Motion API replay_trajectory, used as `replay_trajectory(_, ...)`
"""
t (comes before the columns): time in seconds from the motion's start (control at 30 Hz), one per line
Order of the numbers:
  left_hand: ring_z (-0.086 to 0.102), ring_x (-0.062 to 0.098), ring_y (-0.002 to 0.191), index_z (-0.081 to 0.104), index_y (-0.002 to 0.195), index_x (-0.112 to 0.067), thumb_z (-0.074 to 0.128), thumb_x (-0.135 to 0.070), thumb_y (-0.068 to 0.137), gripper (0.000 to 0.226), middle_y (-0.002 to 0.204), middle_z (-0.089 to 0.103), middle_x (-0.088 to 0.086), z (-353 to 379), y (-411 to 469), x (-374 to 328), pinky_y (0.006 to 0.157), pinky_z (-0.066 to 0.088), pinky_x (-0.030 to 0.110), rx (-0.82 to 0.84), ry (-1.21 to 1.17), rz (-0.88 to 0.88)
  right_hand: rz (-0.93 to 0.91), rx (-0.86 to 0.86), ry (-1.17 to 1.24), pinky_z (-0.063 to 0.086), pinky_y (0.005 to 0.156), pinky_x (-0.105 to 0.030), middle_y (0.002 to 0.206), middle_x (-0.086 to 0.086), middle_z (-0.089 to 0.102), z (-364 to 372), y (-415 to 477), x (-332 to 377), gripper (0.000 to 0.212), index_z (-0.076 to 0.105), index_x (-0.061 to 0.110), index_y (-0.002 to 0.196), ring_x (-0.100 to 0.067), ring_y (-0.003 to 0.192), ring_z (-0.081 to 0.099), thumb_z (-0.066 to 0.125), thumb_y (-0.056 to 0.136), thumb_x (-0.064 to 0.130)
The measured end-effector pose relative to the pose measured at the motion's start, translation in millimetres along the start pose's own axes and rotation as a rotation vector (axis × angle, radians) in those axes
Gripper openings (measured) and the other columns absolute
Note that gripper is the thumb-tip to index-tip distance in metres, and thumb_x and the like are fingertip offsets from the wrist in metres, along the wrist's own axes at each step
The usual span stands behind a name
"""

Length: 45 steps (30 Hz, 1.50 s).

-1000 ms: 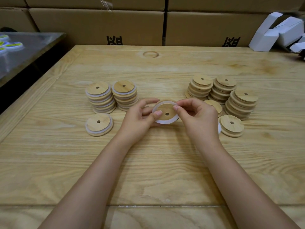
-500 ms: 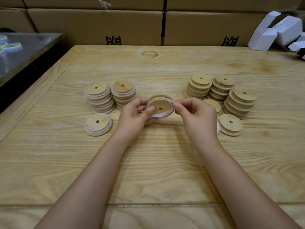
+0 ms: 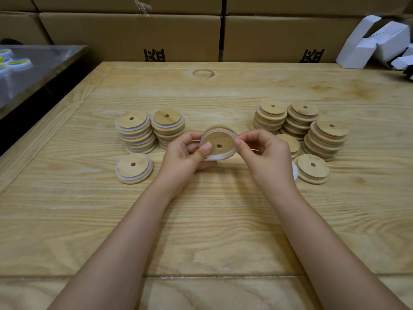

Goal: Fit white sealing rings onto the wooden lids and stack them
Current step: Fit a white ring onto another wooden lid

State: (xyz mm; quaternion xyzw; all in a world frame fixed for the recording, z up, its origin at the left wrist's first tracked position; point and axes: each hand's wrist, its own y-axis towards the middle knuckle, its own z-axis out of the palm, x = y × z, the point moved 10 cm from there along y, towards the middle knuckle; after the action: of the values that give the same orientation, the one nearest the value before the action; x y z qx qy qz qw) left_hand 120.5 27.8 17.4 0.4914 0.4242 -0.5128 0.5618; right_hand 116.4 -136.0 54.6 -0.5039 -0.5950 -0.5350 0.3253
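Your fingers are curled on the job. The left hand grips a wooden lid by its side, its thumb pressing the white sealing ring against the face. The right hand pinches the ring's opposite edge, and both are held low over the counter. That ring looks only partly seated, slack along the near edge, so I judge this lid to be mid-fitting. On your left a single ringed lid lies flat, and beyond it two finished stacks show white bands between the discs; that is the work done. On your right a bare lid lies with a spare ring peeking out beside it. Another lid is half hidden behind your right hand, and three bare stacks wait behind, so roughly half the lot seems left. Nothing appears to block the way between the piles. Farther off stand cardboard boxes, with white cartons at the right and a metal table at the left.
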Motion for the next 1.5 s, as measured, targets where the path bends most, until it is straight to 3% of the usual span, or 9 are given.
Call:
replay_trajectory(0.27,0.067,0.021,0.08,0.061,0.099,-0.018,0.065,-0.023,0.077,0.023,0.087,0.069,0.006,12,-6,-3,0.069,0.056,0.047,0.086,0.145,0.018,-0.174,0.07,-0.209,0.048,0.072,-0.021,0.081,0.008,0.063,15,-11,19,0.004,0.062,0.014,0.081,-0.007,0.078,0.059,0.064,0.083,0.011)
replay_trajectory(0.4,0.065,0.02,0.084,0.058,0.102,-0.017,0.054,-0.01,0.09,0.015,0.091,0.068,0.006,10,-4,-4,0.068,0.057,0.045,0.061,0.072,0.026,-0.267,0.057,-0.318,0.044,0.072,-0.02,0.083,0.002,0.062,17,-12,25,0.003,0.063,0.009,0.085,-0.006,0.08,0.053,0.064,0.082,0.009)
replay_trajectory(0.53,0.064,0.009,0.083,0.056,0.102,-0.019,0.049,-0.007,0.093,0.016,0.09,0.067,-0.001,5,-1,-2,0.071,0.057,0.037,0.029,0.032,0.02,-0.246,0.025,-0.35,0.043,0.074,-0.02,0.083,0.003,0.063,15,-12,22,0.003,0.064,0.01,0.082,-0.005,0.082,0.052,0.066,0.082,0.01)
replay_trajectory(0.7,0.061,0.016,0.092,0.055,0.102,-0.016,0.045,-0.004,0.095,0.017,0.098,0.061,0.004,6,0,0,0.077,0.057,0.038,0.036,-0.039,0.031,-0.186,0.028,-0.279,0.049,0.075,-0.026,0.084,0.004,0.066,14,-12,18,0.001,0.067,0.009,0.081,-0.007,0.08,0.059,0.067,0.082,0.009)
replay_trajectory(0.9,0.065,0.01,0.082,0.055,0.099,-0.016,0.043,-0.006,0.096,0.017,0.092,0.061,0.0,-2,1,-2,0.064,0.057,0.031,-0.027,-0.105,0.051,-0.031,0.057,-0.131,0.053,0.075,-0.021,0.083,0.008,0.069,16,-6,5,0.008,0.068,0.017,0.076,-0.003,0.078,0.064,0.069,0.081,0.01)
replay_trajectory(1.07,0.062,0.016,0.083,0.055,0.099,-0.017,0.041,-0.007,0.097,0.018,0.09,0.062,0.002,-6,2,2,0.07,0.056,0.043,-0.078,-0.075,0.019,-0.018,0.124,-0.137,0.051,0.071,-0.016,0.079,0.01,0.068,21,-5,4,0.009,0.067,0.019,0.075,-0.002,0.075,0.064,0.069,0.081,0.012)
replay_trajectory(1.23,0.067,0.009,0.074,0.054,0.099,-0.017,0.039,-0.008,0.098,0.017,0.086,0.065,0.001,0,2,6,0.056,0.056,0.03,-0.036,-0.152,-0.029,-0.026,0.091,-0.105,0.046,0.062,-0.008,0.076,0.014,0.064,22,-11,7,0.011,0.061,0.021,0.079,0.005,0.074,0.061,0.064,0.083,0.011)
replay_trajectory(1.4,0.067,0.008,0.073,0.052,0.099,-0.017,0.039,-0.009,0.098,0.016,0.083,0.069,-0.004,4,2,8,0.055,0.055,0.027,0.001,-0.169,-0.045,-0.075,0.085,-0.179,0.047,0.064,-0.016,0.082,0.012,0.058,28,-18,11,0.014,0.052,0.019,0.086,-0.004,0.08,0.058,0.063,0.083,0.01)
replay_trajectory(1.5,0.067,0.012,0.074,0.048,0.103,-0.015,0.044,-0.007,0.095,0.011,0.096,0.064,0.006,12,-1,6,0.059,0.059,0.037,0.055,-0.096,-0.026,-0.146,0.01,-0.222,0.046,0.068,-0.022,0.083,0.006,0.06,18,-16,19,0.01,0.055,0.014,0.088,-0.011,0.079,0.058,0.061,0.084,0.007)
